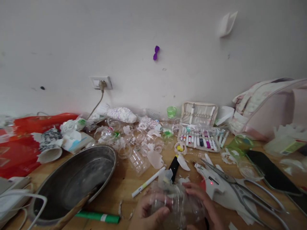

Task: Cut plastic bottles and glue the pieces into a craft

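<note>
At the bottom middle of the head view, a clear plastic bottle is held between both hands; its lower end runs out of the frame. My left hand wraps its left side, thumb across the front. My right hand closes round the other side, fingers on top. Just beyond lie a black-handled tool, a white marker and torn white scraps. To the right, large grey scissors rest beside a white glue gun showing a red light.
A dark metal basin with a wooden stick across its rim stands left, near a green marker. Plastic pieces, a marker case and papered bottles line the wall. A phone and pink backpack are right.
</note>
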`<action>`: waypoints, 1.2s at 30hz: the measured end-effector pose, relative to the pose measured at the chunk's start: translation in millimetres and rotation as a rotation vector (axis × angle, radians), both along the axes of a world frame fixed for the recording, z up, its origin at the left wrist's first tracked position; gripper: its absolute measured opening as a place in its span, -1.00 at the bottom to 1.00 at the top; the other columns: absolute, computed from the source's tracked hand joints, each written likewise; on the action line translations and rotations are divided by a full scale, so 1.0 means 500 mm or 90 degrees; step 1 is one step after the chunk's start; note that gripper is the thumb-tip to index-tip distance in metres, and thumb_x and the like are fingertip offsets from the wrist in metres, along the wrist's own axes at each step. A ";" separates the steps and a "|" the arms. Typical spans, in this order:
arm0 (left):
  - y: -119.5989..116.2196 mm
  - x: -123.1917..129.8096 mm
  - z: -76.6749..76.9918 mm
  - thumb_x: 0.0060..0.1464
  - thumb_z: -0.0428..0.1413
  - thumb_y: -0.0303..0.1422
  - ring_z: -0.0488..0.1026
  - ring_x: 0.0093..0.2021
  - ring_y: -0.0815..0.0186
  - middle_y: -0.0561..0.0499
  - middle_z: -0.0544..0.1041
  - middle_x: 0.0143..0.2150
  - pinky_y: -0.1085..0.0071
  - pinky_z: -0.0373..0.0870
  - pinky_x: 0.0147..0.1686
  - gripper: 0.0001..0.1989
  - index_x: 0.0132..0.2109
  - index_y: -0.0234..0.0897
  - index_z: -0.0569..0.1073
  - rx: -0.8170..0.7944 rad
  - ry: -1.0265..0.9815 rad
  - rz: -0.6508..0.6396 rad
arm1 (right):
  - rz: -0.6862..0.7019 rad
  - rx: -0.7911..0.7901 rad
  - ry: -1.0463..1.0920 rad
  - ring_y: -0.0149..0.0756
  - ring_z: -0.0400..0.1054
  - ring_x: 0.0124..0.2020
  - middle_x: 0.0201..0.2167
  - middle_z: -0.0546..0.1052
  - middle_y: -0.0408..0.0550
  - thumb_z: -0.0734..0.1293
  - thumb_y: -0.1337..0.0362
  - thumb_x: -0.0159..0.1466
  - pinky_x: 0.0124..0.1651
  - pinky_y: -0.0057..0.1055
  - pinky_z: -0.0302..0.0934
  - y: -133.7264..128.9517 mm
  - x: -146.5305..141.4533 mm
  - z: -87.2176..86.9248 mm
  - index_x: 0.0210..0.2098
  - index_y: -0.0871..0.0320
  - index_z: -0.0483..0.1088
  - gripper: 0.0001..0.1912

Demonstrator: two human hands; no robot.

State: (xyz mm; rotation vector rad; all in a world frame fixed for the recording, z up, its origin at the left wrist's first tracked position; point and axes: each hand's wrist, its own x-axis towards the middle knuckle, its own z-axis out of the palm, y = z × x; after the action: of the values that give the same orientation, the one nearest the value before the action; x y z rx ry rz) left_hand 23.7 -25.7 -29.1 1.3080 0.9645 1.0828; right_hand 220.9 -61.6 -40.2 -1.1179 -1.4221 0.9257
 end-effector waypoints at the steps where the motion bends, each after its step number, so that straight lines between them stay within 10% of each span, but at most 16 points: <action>1: -0.002 -0.002 -0.001 -0.12 0.23 -0.07 0.47 -0.23 0.15 0.00 0.60 -0.40 0.19 0.28 -0.02 -0.76 -0.37 -0.09 0.63 0.027 0.018 -0.015 | 0.005 -0.014 0.013 -0.23 0.22 0.13 0.08 0.39 -0.29 0.41 0.20 0.06 0.14 -0.44 0.10 -0.001 0.001 -0.002 0.02 -0.29 0.30 -0.46; 21: -0.011 0.005 -0.009 -0.06 0.16 -0.03 0.50 -0.31 0.13 -0.02 0.62 -0.45 0.14 0.37 -0.13 -0.74 -0.30 -0.01 0.63 0.153 0.039 -0.089 | 0.041 0.018 -0.059 -0.34 0.26 0.04 0.01 0.33 -0.27 0.30 0.30 0.11 0.08 -0.53 0.14 0.004 0.005 -0.003 0.07 -0.25 0.14 -0.43; 29: -0.020 0.006 0.016 -0.11 0.23 -0.07 0.46 -0.23 0.15 0.00 0.59 -0.38 0.21 0.32 -0.10 -0.78 -0.34 -0.02 0.62 0.056 0.033 -0.110 | 0.092 0.017 -0.036 -0.29 0.19 0.14 0.10 0.30 -0.22 0.33 0.20 0.15 0.13 -0.52 0.11 0.012 0.027 -0.018 0.14 -0.21 0.07 -0.40; 36: -0.030 0.013 0.002 -0.12 0.23 -0.08 0.42 -0.20 0.17 0.00 0.54 -0.30 0.29 0.33 -0.14 -0.73 -0.27 -0.07 0.60 -0.040 0.013 -0.090 | -0.031 -0.042 -0.007 -0.41 0.24 0.03 -0.03 0.38 -0.39 0.33 0.28 0.09 0.04 -0.63 0.10 0.000 -0.007 0.020 -0.03 -0.30 0.23 -0.51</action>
State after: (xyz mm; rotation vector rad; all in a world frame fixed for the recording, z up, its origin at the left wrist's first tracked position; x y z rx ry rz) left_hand 30.1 -40.8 -28.0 1.3169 0.8998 0.9254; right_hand 217.3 -61.5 -30.2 -1.2032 -1.3749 0.9393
